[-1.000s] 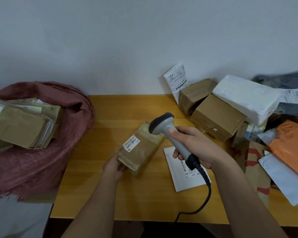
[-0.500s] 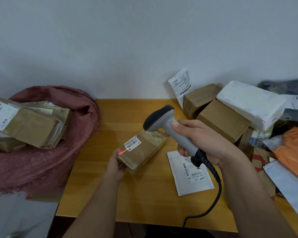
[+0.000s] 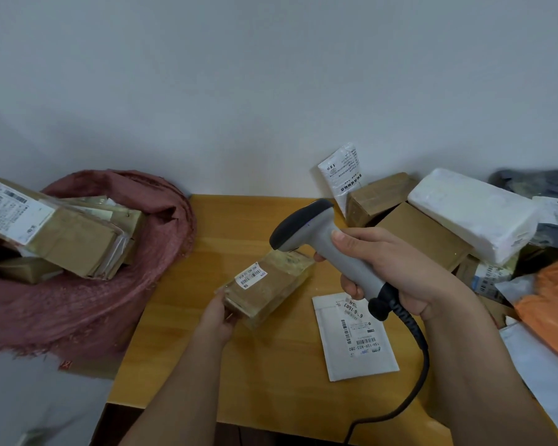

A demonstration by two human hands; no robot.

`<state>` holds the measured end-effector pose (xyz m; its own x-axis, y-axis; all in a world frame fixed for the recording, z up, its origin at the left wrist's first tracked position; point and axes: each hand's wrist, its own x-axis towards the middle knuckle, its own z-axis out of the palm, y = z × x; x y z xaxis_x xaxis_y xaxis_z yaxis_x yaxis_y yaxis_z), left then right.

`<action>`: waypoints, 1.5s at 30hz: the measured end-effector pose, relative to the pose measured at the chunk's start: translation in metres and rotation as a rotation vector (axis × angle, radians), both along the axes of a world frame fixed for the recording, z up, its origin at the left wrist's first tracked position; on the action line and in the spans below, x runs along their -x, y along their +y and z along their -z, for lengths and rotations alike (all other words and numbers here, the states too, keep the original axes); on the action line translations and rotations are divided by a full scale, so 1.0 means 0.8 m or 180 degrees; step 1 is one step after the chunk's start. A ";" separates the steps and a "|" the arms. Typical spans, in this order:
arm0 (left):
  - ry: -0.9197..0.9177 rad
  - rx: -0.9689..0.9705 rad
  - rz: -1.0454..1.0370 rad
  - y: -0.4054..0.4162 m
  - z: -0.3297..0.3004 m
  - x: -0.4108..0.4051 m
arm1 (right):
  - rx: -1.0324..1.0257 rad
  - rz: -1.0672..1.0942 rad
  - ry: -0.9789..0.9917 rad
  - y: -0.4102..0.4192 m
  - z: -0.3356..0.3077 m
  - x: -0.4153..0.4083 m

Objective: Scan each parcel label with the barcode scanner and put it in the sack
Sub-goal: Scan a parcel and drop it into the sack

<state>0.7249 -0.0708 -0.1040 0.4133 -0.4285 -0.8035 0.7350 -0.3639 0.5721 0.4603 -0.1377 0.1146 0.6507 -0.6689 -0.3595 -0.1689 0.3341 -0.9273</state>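
The small brown parcel (image 3: pixel 268 288) lies flat on the desk (image 3: pixel 226 365) near its middle, long axis running from about 7 o'clock to 1 o'clock, its white barcode label (image 3: pixel 250 277) face up on the half nearer the person. The left hand (image 3: pixel 216 317) grips the parcel's near end, at its 7 o'clock corner, fingers (image 3: pixel 221 300) curled round the edge, though how far they wrap underneath is hidden. The right hand (image 3: pixel 390 272) is wrapped tight around the handle of the barcode scanner (image 3: pixel 329 252), whose dark head hangs just above the parcel's far end and points down toward the label; no beam is visible on the label. The parcel looks like a stiff little cardboard box sheathed in glossy clear tape, so it is probably light enough for one hand yet somewhat slick on its faces. The safer hold is likely across the short width near the 7 o'clock end, thumb on top and fingers beneath, clear of the label. The red sack (image 3: pixel 87 294) sits off the desk's edge at 9 o'clock, mouth open and already holding taped boxes, so the parcel should drop in without bending or needing care. More parcels (image 3: pixel 432 230) are heaped at 3 o'clock.
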 end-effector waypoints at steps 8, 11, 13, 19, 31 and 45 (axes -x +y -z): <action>-0.0430 0.0025 0.0122 0.009 -0.032 -0.004 | -0.0171 0.0376 -0.0276 -0.016 0.015 -0.013; -0.0637 0.0214 0.0032 0.024 -0.063 -0.027 | -0.0171 0.0705 -0.0291 -0.020 0.027 -0.036; -0.0617 0.0405 -0.0115 0.035 -0.089 -0.051 | -0.0297 0.0894 -0.0360 -0.020 0.033 -0.052; -0.0402 0.1152 -0.0534 0.049 -0.166 -0.126 | -0.0454 0.1073 -0.0529 -0.005 0.040 -0.119; 0.0006 0.1952 0.1417 0.031 -0.229 -0.252 | 0.0117 0.1655 -0.0975 0.055 0.025 -0.342; -0.3268 -0.1371 0.0149 0.127 -0.186 -0.557 | 0.0903 0.1626 -0.0876 0.099 0.006 -0.518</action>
<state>1.1703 0.0310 0.0451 0.9576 -0.2289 -0.1749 -0.0342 -0.6934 0.7197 0.8750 -0.0588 0.1100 0.2681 -0.9633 0.0116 0.2031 0.0448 -0.9781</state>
